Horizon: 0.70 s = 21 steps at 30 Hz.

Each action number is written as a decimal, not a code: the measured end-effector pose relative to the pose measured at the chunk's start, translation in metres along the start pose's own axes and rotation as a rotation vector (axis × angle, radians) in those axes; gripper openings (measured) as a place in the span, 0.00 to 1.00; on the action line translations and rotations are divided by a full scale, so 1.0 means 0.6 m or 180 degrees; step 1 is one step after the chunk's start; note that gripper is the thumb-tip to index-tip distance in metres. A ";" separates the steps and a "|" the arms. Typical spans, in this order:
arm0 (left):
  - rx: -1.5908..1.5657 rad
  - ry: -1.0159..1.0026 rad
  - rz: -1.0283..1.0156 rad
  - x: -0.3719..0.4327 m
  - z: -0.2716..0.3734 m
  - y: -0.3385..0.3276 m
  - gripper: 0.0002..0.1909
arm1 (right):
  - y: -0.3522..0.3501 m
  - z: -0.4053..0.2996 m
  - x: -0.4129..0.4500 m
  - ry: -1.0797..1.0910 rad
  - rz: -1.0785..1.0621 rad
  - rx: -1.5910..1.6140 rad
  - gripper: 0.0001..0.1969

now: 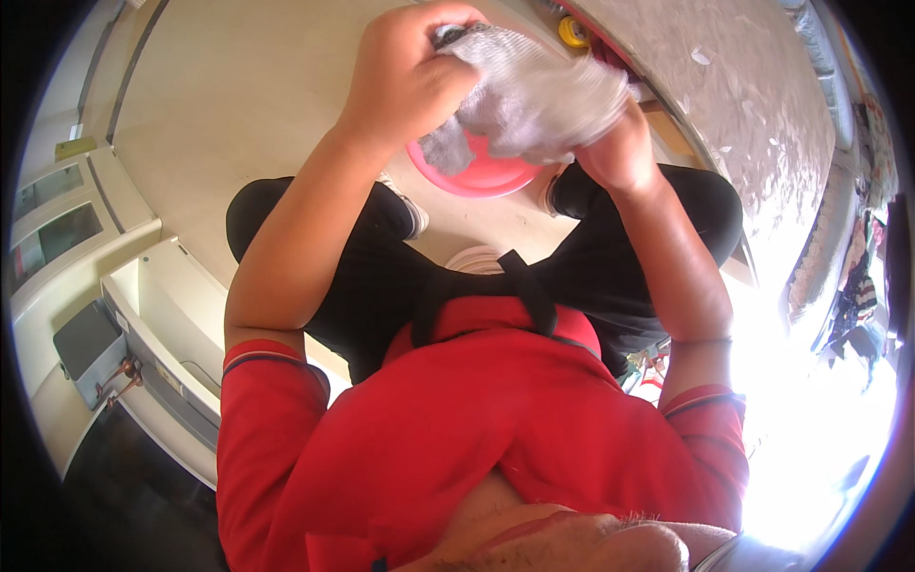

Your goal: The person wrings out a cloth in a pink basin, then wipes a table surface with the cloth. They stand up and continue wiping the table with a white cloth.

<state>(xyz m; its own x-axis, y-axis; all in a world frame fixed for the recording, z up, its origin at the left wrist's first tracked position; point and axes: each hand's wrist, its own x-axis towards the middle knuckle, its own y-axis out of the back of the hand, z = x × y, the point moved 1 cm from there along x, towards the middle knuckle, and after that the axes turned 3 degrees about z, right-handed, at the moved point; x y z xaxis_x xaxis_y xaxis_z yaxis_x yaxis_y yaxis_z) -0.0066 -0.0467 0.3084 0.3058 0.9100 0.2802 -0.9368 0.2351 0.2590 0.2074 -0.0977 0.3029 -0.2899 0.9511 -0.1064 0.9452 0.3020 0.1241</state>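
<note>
A grey-and-white cloth (529, 93), partly blurred, is stretched between my two hands. On its left side my left hand (422, 79) grips a bunched corner, where a darker patch shows. My right hand (618, 146) pinches the other end, its fingertips partly covered by the fabric. Just beneath the cloth, on the floor between my feet, stands a pink plastic basin (486, 175). The cloth covers much of the basin, so its contents are hidden.
An open white drawer (179, 307) and a grey bin (89, 350) are at the left. A bed with a patterned cover (743, 93) lies at the right. Near the bed's edge sits a yellow roll of tape (572, 32). Strong light washes out the lower right.
</note>
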 end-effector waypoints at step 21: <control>-0.1154 0.0593 -0.0212 0.087 -0.001 -0.071 0.27 | 0.169 -0.048 0.010 -0.0183 0.1315 0.1973 0.23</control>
<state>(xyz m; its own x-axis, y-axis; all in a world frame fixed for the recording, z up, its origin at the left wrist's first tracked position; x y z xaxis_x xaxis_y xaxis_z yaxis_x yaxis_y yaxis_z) 0.0491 -0.0089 0.3113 0.3629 0.9272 0.0930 -0.9254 0.3704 -0.0810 0.2972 -0.0594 0.3429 0.0996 0.9692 -0.2253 0.8917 -0.1874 -0.4119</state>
